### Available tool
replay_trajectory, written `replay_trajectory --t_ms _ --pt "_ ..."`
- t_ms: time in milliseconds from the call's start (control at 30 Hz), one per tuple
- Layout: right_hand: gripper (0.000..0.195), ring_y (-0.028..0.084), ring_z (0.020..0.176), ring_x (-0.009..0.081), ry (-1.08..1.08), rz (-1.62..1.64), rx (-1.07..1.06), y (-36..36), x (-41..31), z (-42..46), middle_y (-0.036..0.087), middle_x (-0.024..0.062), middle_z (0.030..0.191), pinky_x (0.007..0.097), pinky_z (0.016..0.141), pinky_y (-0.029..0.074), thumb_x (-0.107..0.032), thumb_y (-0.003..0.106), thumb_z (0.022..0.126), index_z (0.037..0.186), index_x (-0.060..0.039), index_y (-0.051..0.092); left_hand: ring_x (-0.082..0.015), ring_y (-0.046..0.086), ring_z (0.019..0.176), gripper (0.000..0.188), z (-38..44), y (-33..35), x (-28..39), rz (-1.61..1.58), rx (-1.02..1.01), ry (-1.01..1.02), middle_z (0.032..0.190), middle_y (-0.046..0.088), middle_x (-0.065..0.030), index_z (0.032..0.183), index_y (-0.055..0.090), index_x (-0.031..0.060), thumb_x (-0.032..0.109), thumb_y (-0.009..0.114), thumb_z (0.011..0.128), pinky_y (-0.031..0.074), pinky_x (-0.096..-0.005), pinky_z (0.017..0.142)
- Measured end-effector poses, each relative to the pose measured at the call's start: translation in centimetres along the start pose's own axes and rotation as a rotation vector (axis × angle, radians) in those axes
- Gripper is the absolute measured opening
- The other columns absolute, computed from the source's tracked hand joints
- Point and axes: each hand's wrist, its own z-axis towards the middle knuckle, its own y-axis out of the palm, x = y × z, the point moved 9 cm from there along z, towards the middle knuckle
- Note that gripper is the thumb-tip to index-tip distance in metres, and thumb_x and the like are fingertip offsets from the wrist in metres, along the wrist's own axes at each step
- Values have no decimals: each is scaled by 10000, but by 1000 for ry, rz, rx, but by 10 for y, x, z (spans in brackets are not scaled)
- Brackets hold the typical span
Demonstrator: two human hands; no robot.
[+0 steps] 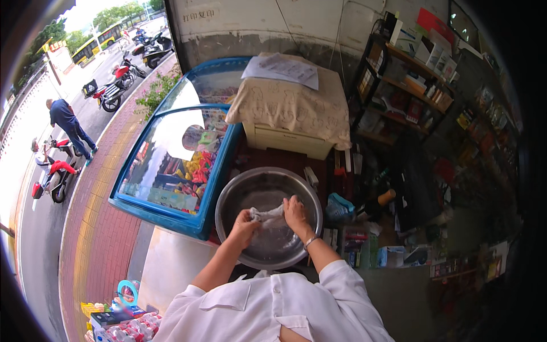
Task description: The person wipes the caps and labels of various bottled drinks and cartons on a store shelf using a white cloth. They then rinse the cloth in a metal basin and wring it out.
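A round metal basin (223, 216) stands right in front of me, with what looks like water in it. Above its inside, a white wet-looking cloth (270, 213) is stretched and bunched between my two hands. My left hand (244, 228) grips the cloth's left end over the left half of the basin. At the other end, my right hand (295, 213) is closed on it near the basin's right side. A bracelet is on my right wrist.
A blue-framed glass-topped freezer (164, 222) with colourful packs stands left of the basin. Behind the basin is a cloth-covered cabinet (286, 139). Shelves (414, 89) and small boxed goods (391, 256) lie to the right. Two people are on the street at far left.
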Motion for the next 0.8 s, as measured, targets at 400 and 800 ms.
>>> replay_trajectory --t_ms 400,800 --pt "339 481 1261 372 -239 -161 -474 35 -23 -47 537 100 1286 552 987 468 -180 703 860 1191 -163 630 -388 468 1393 597 -15 -34 -5 673 175 -30 1545 403 -269 1465 544 122 95 687 886 409 -391 1142" --pt "497 600 1144 449 -41 -149 -356 37 -11 -31 513 208 1296 510 965 527 -200 763 802 1251 -117 564 -363 476 1373 607 -10 -27 -8 555 220 -51 1558 395 -189 1496 501 116 175 685 920 424 -399 1101"
